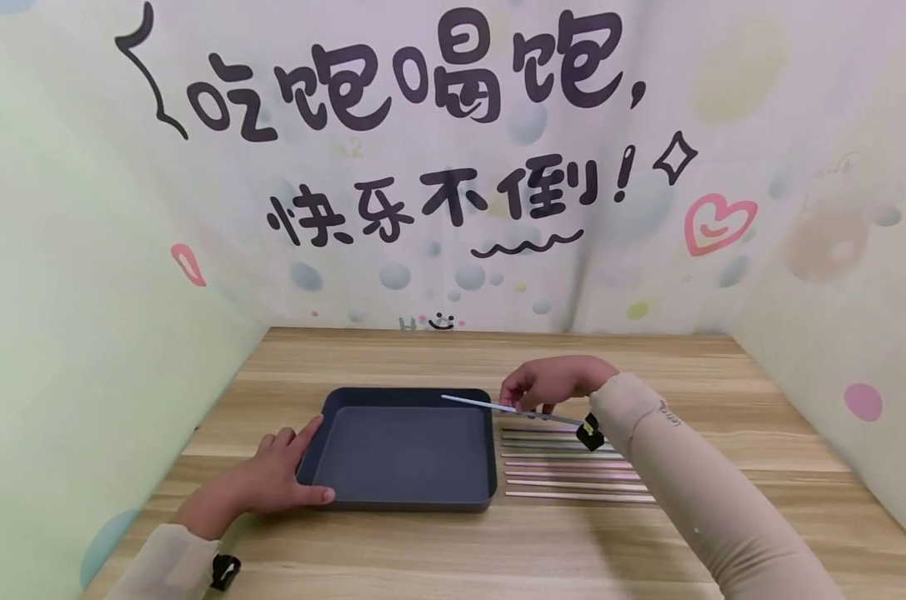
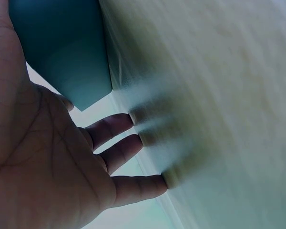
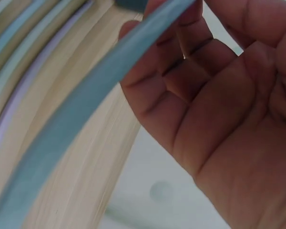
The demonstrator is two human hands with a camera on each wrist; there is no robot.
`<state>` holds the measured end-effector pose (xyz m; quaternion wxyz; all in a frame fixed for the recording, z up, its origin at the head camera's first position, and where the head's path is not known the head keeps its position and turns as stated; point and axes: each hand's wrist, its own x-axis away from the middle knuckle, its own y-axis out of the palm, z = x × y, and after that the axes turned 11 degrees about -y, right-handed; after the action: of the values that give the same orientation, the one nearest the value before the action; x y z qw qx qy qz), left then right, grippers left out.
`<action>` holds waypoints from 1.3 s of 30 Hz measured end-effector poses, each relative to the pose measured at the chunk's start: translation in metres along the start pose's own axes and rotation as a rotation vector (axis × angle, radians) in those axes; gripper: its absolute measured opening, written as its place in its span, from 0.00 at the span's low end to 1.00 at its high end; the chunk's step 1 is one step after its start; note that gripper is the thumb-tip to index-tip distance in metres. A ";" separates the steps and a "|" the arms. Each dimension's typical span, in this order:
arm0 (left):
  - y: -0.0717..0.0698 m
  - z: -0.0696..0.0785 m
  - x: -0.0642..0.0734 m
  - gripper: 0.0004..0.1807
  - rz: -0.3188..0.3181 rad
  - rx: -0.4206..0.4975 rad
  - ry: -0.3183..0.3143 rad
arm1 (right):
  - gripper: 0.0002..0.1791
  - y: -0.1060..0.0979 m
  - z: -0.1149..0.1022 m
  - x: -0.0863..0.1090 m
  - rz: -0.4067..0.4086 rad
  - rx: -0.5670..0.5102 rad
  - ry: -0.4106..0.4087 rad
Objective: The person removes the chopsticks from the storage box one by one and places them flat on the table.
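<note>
A dark blue-grey rectangular tray (image 1: 407, 458) lies on the wooden table with nothing in it. My left hand (image 1: 276, 473) rests against its left side, thumb on the front left corner and index finger along the left rim; the other fingers stretch straight to the tabletop in the left wrist view. Up at the tray's right end, my right hand (image 1: 553, 383) pinches a light blue chopstick (image 1: 468, 402), whose far end reaches over the back right of the tray. Below that hand, several pastel chopsticks (image 1: 573, 497) lie side by side, partly hidden by the right forearm.
A wood-grain tabletop (image 1: 392, 554) carries everything. Printed fabric walls (image 1: 437, 275) with lettering stand behind and at both sides. The row of chopsticks lies just to the right of the tray.
</note>
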<state>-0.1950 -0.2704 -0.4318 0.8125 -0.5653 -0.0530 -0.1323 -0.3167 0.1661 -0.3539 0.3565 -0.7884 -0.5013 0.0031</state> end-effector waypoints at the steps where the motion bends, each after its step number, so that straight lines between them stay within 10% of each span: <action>1: 0.000 0.000 0.000 0.64 0.001 -0.001 0.002 | 0.07 -0.002 0.003 0.003 -0.002 -0.004 0.011; 14: 0.001 -0.003 -0.003 0.65 0.005 -0.006 0.005 | 0.07 -0.015 0.044 0.031 0.003 -0.011 0.129; 39: 0.000 -0.002 -0.003 0.64 0.021 -0.017 0.025 | 0.10 -0.008 0.085 0.043 0.090 0.211 0.056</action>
<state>-0.1977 -0.2716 -0.4328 0.8094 -0.5712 -0.0357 -0.1313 -0.3321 0.2497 -0.3975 0.4509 -0.7679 -0.4522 0.0497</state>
